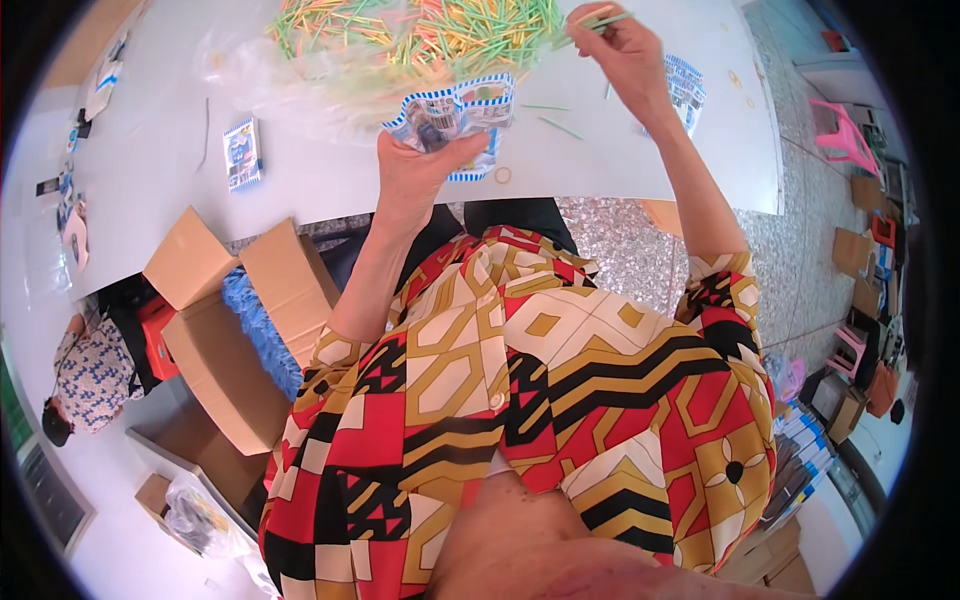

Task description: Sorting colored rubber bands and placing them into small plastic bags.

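My left hand (412, 178) is closed on the lower part of a clear plastic packet (490, 98) with blue-and-white striped edges, thumb across its front. The packet is held up over the table, and its contents are hard to make out. Up and to the right, my right hand (632, 68) pinches a few thin green and yellowish sticks (608, 20) between thumb and fingers. Beyond both hands lies a large heap of thin sticks (470, 38) in green, yellow and pink. Two loose green sticks (560, 128) rest on the table between my hands.
The pale table (320, 175) also bears a small blue-and-white packet (242, 155) at left and another packet (686, 90) behind my right wrist. Clear plastic sheeting (300, 85) lies by the heap. At lower left stands an open cardboard box (215, 370); another person (95, 375) is farther left.
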Tool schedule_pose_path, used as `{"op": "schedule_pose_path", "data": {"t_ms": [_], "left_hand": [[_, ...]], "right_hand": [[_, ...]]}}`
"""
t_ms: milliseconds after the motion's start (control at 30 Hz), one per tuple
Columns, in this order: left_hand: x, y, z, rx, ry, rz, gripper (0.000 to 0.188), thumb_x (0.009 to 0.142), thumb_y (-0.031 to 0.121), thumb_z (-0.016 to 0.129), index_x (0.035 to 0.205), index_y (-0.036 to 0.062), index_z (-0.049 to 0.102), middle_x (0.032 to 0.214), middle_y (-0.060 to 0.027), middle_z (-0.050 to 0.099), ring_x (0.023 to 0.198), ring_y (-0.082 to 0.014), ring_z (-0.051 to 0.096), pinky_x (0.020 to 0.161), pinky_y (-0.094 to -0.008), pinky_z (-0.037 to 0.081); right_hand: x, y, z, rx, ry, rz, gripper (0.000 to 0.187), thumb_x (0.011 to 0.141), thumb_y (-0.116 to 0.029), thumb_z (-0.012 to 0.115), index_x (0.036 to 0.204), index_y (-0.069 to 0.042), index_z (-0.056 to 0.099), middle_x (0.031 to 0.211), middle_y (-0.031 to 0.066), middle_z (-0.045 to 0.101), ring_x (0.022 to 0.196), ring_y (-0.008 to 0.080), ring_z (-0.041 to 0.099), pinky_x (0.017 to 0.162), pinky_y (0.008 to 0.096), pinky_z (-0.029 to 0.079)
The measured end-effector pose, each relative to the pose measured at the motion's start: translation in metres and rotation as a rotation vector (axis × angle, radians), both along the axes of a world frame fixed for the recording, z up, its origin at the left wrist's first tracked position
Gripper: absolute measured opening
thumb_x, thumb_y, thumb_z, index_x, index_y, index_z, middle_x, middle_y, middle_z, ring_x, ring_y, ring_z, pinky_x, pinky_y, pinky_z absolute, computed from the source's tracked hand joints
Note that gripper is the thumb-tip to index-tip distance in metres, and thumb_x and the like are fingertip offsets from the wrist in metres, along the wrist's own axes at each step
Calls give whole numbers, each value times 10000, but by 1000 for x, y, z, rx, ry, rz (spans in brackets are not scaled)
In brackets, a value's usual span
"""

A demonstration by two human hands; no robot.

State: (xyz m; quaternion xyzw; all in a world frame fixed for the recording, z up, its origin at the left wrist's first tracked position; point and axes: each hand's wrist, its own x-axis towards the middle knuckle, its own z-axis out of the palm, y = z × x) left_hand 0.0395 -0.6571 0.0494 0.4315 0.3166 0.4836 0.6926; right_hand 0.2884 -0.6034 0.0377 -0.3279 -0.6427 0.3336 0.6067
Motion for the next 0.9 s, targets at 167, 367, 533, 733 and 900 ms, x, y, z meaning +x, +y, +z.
{"op": "schedule_pose_path", "data": {"t_ms": [167,367,533,733,900], "left_hand": [[2,1,-6,11,36,-10,227,727,-16,703,944,-7,638,865,-59,664,737,-91,614,691,-245,503],[2,2,-2,0,47,7,202,730,2,707,922,3,643,842,-42,660,706,-76,600,650,-228,490],[-3,4,-5,-13,42,17,196,725,10,713,909,6,647,830,-35,656,686,-71,592,627,-220,478],[-7,6,-8,8,43,-26,172,716,15,721,877,0,664,802,-31,658,687,-68,595,625,-211,476],[-9,6,-6,105,129,-73,177,722,22,720,888,-7,667,811,-35,663,698,-72,602,633,-209,479]], "right_hand": [[-42,-1,49,566,280,239,114,825,-27,608,936,-13,588,812,7,577,677,60,519,595,193,432],[-50,-50,88,486,-703,-94,207,728,64,658,923,6,621,902,116,632,824,223,621,680,259,501],[-53,-51,82,544,-764,-10,207,706,67,662,901,9,627,883,121,633,818,243,626,644,268,511],[-59,-51,87,332,-704,99,143,753,20,652,888,-21,630,885,80,635,798,194,621,676,281,501],[-63,-50,101,-223,-730,141,96,827,-82,628,919,-52,634,868,11,632,694,89,560,633,230,464]]}}
